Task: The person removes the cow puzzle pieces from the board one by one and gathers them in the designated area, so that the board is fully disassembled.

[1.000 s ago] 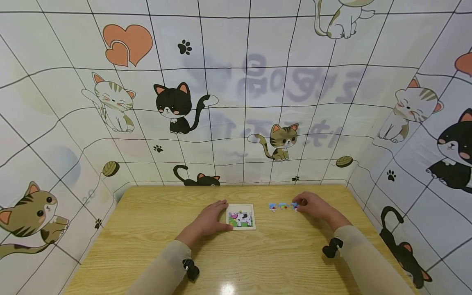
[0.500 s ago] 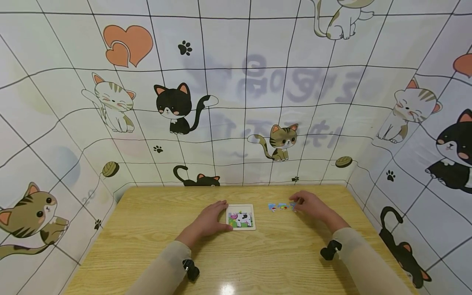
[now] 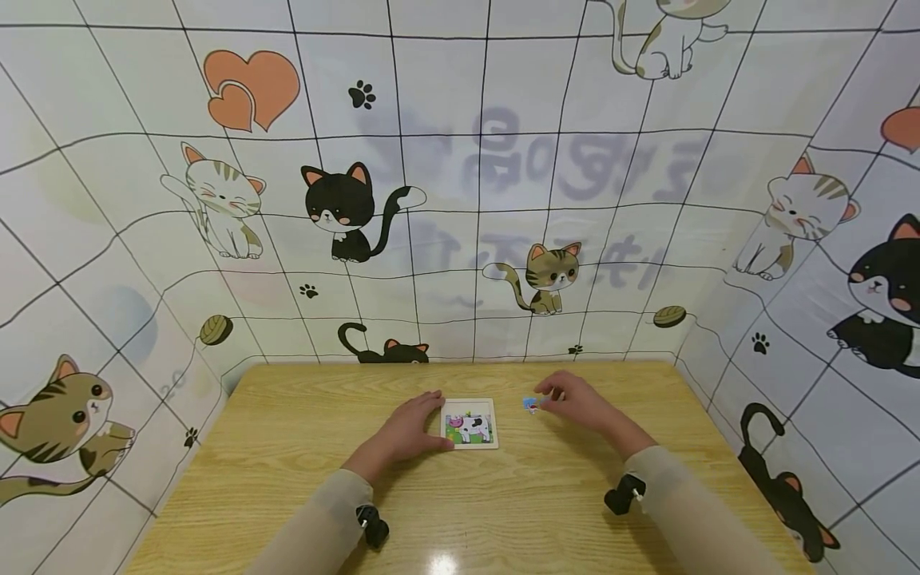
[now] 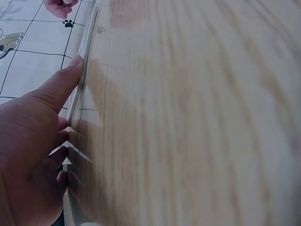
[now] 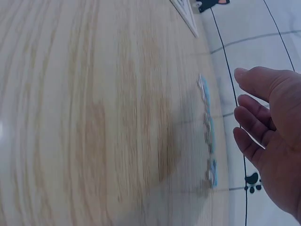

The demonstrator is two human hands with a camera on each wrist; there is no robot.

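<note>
In the head view, a pale square tray puzzle (image 3: 469, 423) with a cow picture in its lower part lies on the table. My left hand (image 3: 402, 435) rests at its left side, thumb at the near corner and fingers spread along the edge. In the left wrist view, the thumb (image 4: 63, 82) lies against the tray's thin edge. My right hand (image 3: 578, 403) hovers over the row of loose blue puzzle pieces, its fingers loosely bent. It covers most of the row, leaving the leftmost piece (image 3: 530, 405) showing. The right wrist view shows the row (image 5: 209, 129) flat on the wood, apart from the fingers.
The wooden table (image 3: 474, 511) extends on all sides of the tray and pieces. Behind and beside it hangs a white grid-patterned cloth (image 3: 446, 176) printed with cats. A small black device (image 3: 372, 527) is strapped to the left wrist, and another (image 3: 624, 495) to the right.
My right hand has left the rightmost puzzle piece and moved left along the row toward the leftmost one. My left hand and the tray have stayed in place.
</note>
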